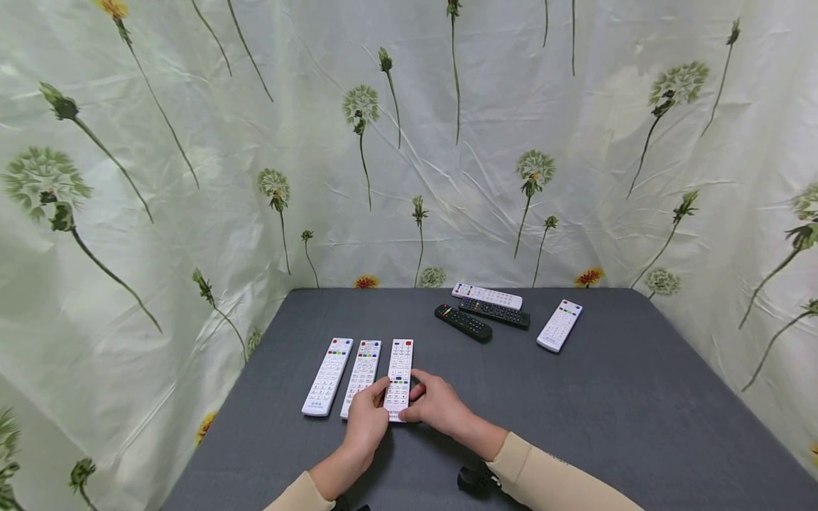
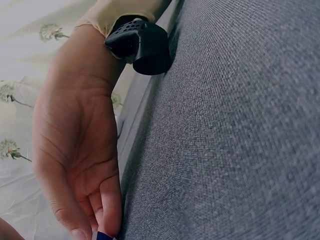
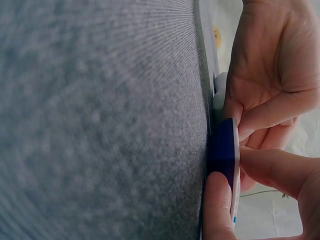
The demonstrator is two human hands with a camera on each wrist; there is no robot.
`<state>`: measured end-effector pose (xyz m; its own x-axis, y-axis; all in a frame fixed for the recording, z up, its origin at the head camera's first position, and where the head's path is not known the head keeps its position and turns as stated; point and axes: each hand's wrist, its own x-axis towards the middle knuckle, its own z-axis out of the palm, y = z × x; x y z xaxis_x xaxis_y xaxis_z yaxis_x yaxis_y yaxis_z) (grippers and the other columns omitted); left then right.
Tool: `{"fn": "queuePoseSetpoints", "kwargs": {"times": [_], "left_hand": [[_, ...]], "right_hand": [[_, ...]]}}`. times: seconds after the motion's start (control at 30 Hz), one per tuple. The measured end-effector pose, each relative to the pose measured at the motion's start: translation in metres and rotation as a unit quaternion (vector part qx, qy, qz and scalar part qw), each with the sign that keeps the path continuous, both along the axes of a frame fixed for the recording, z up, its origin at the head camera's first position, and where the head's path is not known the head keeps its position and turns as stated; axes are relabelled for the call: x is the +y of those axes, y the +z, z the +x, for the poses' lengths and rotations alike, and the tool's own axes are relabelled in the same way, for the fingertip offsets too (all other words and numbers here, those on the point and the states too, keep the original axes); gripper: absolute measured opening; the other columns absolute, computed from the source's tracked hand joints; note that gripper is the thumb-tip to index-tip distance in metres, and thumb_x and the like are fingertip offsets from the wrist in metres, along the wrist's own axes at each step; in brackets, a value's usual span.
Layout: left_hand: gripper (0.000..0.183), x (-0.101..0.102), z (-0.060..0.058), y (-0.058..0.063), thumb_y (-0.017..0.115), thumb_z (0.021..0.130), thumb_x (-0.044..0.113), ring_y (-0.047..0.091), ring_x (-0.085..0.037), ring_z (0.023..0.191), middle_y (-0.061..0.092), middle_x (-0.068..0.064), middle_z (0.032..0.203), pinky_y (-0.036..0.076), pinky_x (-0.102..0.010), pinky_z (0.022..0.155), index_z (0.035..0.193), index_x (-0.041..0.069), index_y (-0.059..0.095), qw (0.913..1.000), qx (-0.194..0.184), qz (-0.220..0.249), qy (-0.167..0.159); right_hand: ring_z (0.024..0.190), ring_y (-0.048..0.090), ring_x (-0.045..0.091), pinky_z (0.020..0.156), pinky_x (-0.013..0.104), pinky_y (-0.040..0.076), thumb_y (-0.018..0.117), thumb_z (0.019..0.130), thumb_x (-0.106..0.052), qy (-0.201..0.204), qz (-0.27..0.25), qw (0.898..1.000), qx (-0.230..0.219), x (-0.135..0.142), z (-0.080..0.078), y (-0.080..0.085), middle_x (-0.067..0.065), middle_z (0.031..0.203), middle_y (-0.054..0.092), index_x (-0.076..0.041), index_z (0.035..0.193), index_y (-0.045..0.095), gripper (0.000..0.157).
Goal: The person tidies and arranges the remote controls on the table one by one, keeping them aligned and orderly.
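A white remote control (image 1: 400, 362) with colored buttons lies lengthwise between both hands at the near end of a row. My left hand (image 1: 368, 419) holds its left edge, fingers bent along the side. From the right, my right hand (image 1: 437, 404) grips the opposite edge with thumb and fingers. Seen from the right wrist, the remote's end (image 3: 222, 150) looks dark blue below and white on top, with fingertips of both hands on it. Just left of it lies a second white remote (image 1: 361, 369), partly covered by my left hand, and beyond that a third white remote (image 1: 328, 376).
At the back of the grey table (image 1: 607, 411) lie a white remote (image 1: 487, 295), a black remote (image 1: 494, 311) and another black remote (image 1: 463, 322), close together. A further white remote (image 1: 559, 326) lies to their right. A flowered curtain (image 1: 307, 135) hangs behind the table.
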<state>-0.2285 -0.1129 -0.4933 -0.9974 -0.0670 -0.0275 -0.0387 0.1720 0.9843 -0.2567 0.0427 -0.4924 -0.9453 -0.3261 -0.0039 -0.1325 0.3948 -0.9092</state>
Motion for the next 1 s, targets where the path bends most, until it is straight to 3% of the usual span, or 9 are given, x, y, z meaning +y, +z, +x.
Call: {"fn": "queuePoseSetpoints", "kwargs": {"times": [0.37,0.77,1.0], "left_hand": [[0.073,-0.002,-0.001,0.001,0.033,0.069,-0.031,0.041,-0.043,0.137,0.043,-0.035,0.145,0.035,-0.05,0.109,0.14,-0.018,0.045,0.9993,-0.007,0.038,-0.001],[0.07,-0.002,-0.001,0.002,0.034,0.072,-0.03,0.043,-0.043,0.136,0.045,-0.035,0.143,0.037,-0.05,0.108,0.14,-0.019,0.044,0.9992,-0.014,0.038,0.001],[0.074,-0.003,0.001,0.007,0.034,0.067,-0.027,0.044,-0.041,0.136,0.048,-0.033,0.143,0.035,-0.05,0.11,0.14,-0.017,0.046,0.9999,0.002,0.013,0.0]], "right_hand": [[0.066,0.058,0.015,0.055,0.028,0.047,0.088,0.07,-0.004,-0.004,-0.003,1.0,-0.003,-0.001,0.002,-0.002,0.009,0.09,0.064,0.01,0.144,0.044,0.088],[0.068,0.057,0.017,0.056,0.028,0.048,0.087,0.069,-0.003,-0.007,-0.004,1.0,0.002,-0.001,0.003,-0.001,0.01,0.088,0.063,0.01,0.143,0.045,0.086],[0.071,0.067,0.02,0.063,0.036,0.059,0.08,0.08,-0.002,0.008,-0.071,0.995,-0.065,0.007,0.004,0.009,0.012,0.092,0.065,0.012,0.15,0.031,0.087]]}}
